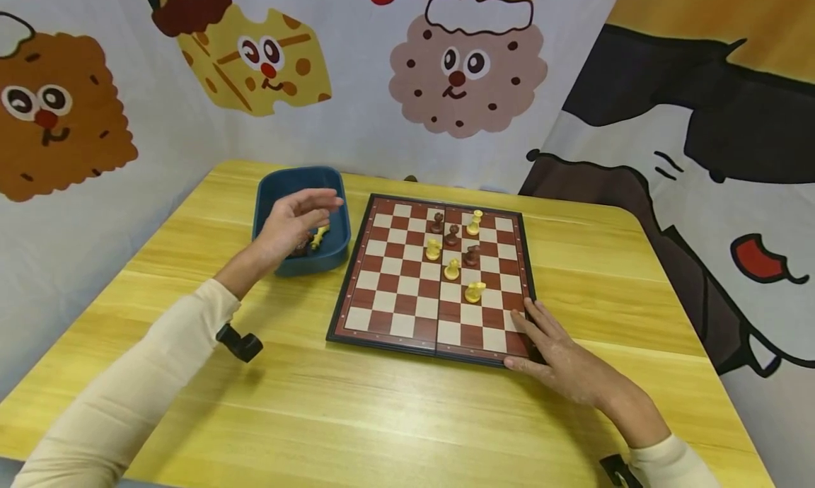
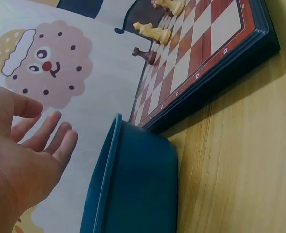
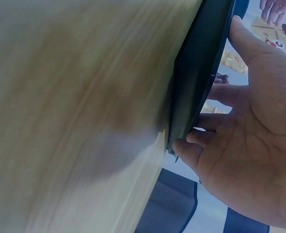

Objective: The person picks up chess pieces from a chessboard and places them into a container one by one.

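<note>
A red-and-cream chessboard (image 1: 407,311) lies on the yellow wooden table (image 1: 318,417). Several yellow and brown pieces stand on its far right part, among them a yellow piece (image 1: 474,291) lying nearest me. My right hand (image 1: 552,346) rests flat with straight fingers on the board's near right corner (image 3: 193,97). My left hand (image 1: 294,219) hovers open, holding nothing, above a blue tub (image 1: 331,251) left of the board. The tub holds a yellow piece (image 1: 318,236) and a brown one. In the left wrist view the open palm (image 2: 21,160) floats beside the tub's rim (image 2: 109,165).
Cartoon-printed cloth walls (image 1: 458,71) close in the table at the back and on both sides. Bare tabletop spreads in front of the board and to its right. A black wrist-camera mount (image 1: 240,344) hangs under my left sleeve.
</note>
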Tool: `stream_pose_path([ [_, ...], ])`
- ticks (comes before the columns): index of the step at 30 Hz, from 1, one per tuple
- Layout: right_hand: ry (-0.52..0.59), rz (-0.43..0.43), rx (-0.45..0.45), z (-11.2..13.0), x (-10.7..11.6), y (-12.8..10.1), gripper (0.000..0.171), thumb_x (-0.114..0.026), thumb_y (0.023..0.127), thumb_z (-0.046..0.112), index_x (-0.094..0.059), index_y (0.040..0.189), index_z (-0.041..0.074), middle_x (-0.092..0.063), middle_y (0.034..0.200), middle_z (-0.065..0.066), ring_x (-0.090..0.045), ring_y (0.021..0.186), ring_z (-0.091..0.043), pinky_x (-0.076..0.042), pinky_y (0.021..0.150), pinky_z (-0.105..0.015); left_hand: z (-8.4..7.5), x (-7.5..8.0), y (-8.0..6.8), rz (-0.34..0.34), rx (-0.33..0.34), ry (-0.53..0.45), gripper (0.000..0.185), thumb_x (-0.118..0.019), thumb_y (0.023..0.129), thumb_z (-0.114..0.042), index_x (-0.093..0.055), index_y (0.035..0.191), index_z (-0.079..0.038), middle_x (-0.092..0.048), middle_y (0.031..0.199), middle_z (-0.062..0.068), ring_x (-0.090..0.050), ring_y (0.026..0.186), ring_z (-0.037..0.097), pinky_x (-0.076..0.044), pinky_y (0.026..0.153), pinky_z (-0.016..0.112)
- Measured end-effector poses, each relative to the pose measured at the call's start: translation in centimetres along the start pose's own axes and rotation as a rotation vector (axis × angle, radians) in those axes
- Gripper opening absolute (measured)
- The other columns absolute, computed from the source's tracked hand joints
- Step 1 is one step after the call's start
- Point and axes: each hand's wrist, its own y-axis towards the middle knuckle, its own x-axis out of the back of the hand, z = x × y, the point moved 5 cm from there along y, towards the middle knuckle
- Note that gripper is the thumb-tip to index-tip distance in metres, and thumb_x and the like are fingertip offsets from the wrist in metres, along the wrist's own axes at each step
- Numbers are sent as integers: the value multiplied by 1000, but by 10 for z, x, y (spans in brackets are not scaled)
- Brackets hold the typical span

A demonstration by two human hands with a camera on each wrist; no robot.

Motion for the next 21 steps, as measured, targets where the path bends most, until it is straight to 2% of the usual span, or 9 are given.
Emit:
stream_pose_path([
  [4, -2, -6, -1, 0, 1, 0, 86, -59, 98, 58, -28, 162, 10, -4, 168, -18, -3, 151, -44, -35, 103, -71, 1, -8, 4, 12, 8, -15, 38, -51, 107, -3, -51, 144, 6, -55, 139, 27, -55, 126, 31, -51, 98, 34],
  [7, -12, -7, -2, 0, 1, 0, 86, -59, 98, 59, -28, 162, 9, -4, 168, -18, -3, 152, -43, -35, 102, -71, 3, -15, 5, 18, 24, -5, 36, -52, 107, -3, -53, 141, 7, -55, 138, 27, -56, 125, 30, -49, 102, 40],
  [13, -16, -6, -12, -1, 3, -1, 88, -58, 98, 61, -27, 162, 10, -3, 169, -17, -2, 152, -42, -36, 102, -71, 8, -30, 7, 38, 63, -27, 33, -54, 106, -3, -54, 138, 7, -55, 138, 26, -56, 125, 27, -46, 104, 44],
  [21, -2, 9, -23, -2, 0, -2, 89, -59, 98, 61, -26, 163, 11, -2, 169, -15, 0, 152, -42, -35, 102, -72, 10, -54, 11, 106, 50, -36, 34, -54, 106, -1, -55, 138, 6, -54, 139, 27, -53, 128, 35, -44, 106, 46],
])
